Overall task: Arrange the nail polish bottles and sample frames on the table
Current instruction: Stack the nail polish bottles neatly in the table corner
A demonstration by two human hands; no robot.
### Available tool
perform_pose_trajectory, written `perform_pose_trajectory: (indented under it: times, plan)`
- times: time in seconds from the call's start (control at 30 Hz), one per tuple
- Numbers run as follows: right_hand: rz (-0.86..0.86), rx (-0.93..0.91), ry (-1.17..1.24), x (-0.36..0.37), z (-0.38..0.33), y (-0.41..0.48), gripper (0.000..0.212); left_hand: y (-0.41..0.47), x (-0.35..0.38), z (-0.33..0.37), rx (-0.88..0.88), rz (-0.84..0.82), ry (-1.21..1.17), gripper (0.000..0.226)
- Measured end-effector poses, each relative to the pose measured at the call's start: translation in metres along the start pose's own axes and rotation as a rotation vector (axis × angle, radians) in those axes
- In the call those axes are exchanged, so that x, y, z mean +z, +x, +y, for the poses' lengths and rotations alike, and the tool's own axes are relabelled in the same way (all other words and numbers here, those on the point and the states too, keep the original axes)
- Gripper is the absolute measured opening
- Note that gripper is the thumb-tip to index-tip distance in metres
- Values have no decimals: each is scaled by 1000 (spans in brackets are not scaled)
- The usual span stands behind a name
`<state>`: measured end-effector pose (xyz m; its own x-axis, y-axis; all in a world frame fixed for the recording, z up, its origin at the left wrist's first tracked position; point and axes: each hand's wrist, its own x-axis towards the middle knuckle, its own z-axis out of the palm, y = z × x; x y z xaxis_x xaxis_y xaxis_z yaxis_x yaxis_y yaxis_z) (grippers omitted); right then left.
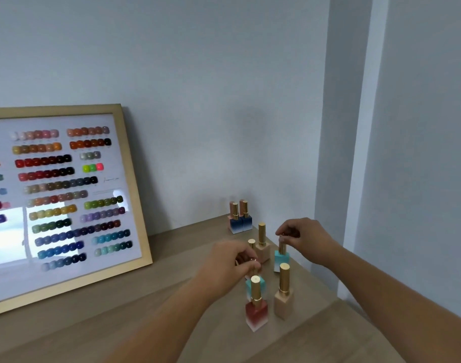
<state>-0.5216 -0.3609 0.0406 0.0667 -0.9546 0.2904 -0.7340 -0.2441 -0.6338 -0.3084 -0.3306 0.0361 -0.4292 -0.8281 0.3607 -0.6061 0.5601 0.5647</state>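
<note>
The right hand [301,238] is pinching the gold cap of a turquoise bottle [281,258] standing on the wooden table [145,310], right of the sample frame [64,200] leaning on the wall. The left hand [229,263] is gripping another turquoise bottle [253,285] – nearer the camera. 2 blue bottles [239,221] are standing farther back, near the wall.

Soft daylight, frame glare [6,237], slight blur
</note>
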Motion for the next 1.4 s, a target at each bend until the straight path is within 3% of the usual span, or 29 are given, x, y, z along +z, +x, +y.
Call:
perform_pose_trajectory:
  times: [0.33, 0.5, 0.9, 1.0, 1.1, 1.27, 1.4]
  plan:
    - [88, -31, -63, 6, 11, 65, 14, 40, -56, -45, -128, 52, 86, 17]
    - [103, -52, -53, 30, 13, 104, 16, 89, -37, -70, -116, 104, 89, 3]
    - [35, -156, 12, 63, 18, 135, 22, 140, 16, -92, -95, 231, 72, 13]
    - [124, -108, 128, 70, 25, 127, 38, 135, 24, -94, -115, 317, 22, 26]
    - [205, -11, 262, 79, 37, 115, 36, 124, 35, -98, -221, 418, -46, 39]
    - [137, 79, 314, 88, 51, 111, 33, 114, 54, -106, -359, 358, -130, 37]
    - [65, 46, 213, 94, 52, 115, 43, 119, 58, -111, -401, 361, -134, 34]
